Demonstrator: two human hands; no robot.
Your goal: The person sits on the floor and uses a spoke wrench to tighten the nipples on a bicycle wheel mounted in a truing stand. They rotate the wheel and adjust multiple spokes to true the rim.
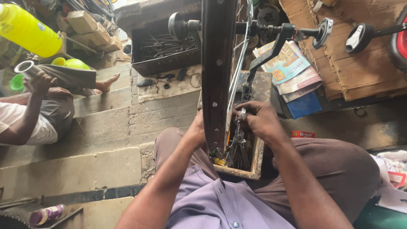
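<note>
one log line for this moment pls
left hand: steadies rim | right hand: small metal tool at spokes | below: tool box | wheel upright

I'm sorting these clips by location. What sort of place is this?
Most likely a small bicycle repair shop. A wheel rim stands in a truing stand, the right hand works a small tool at its spokes, and a tray of loose spokes sits on the stone floor.

hands (258,121) on wheel rim (217,76), tool tray (250,169)
</note>
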